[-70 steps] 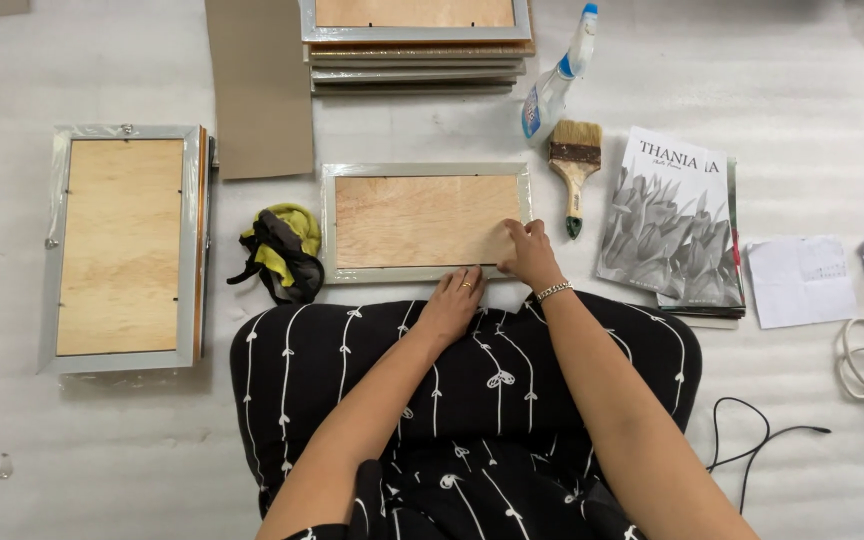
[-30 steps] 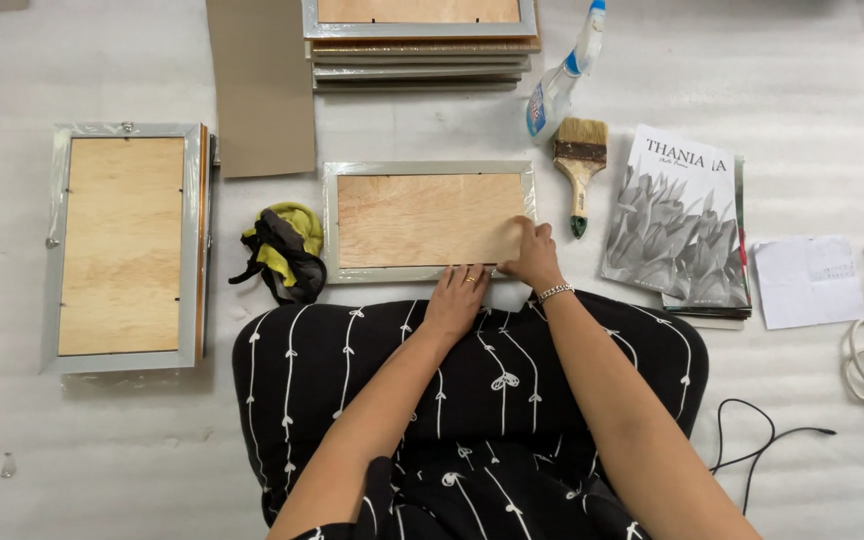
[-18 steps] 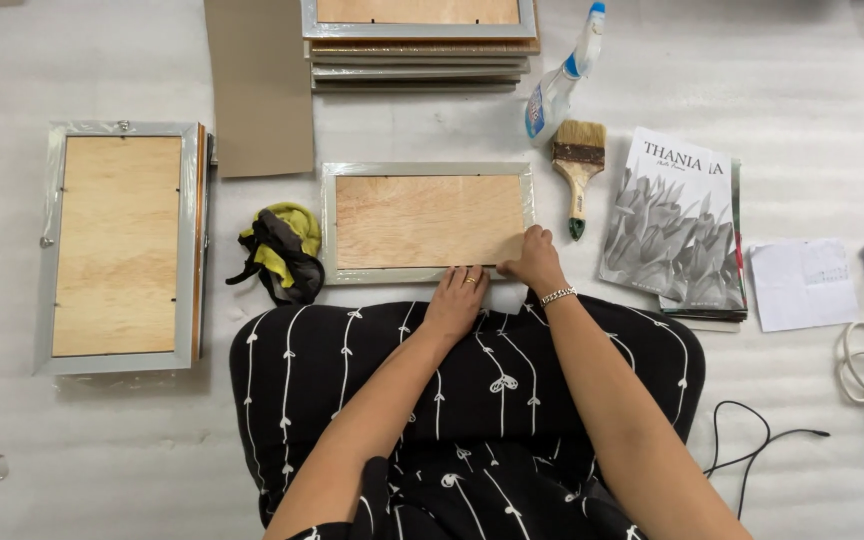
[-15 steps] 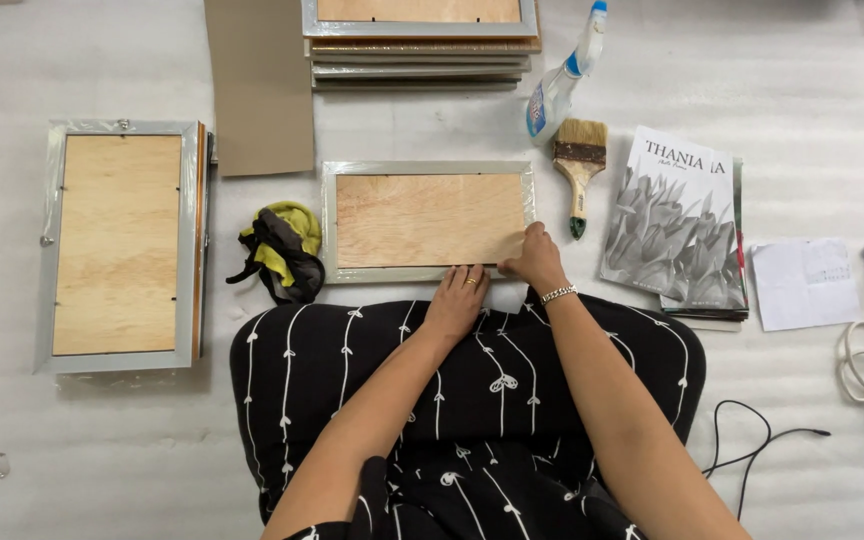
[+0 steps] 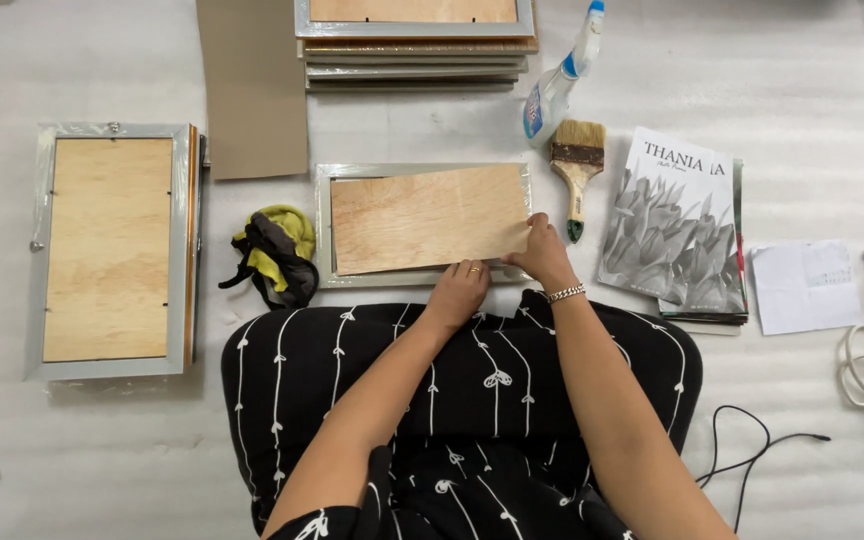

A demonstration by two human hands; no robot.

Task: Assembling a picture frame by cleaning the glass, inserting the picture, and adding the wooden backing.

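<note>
Both hands lift a wooden backing board (image 5: 422,220) off a silver frame (image 5: 324,230) near the lap: right hand (image 5: 542,252) pinches its near-right corner, left hand (image 5: 459,290) grips its near edge (board tilted askew); lifting it clear likely needs a steady two-handed raise.

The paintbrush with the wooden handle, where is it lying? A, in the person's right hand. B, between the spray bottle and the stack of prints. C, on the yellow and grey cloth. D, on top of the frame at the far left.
B: the paintbrush lies on the white surface just below the spray bottle and left of the stack of prints, while the right hand rests at the wooden backing board.
</note>
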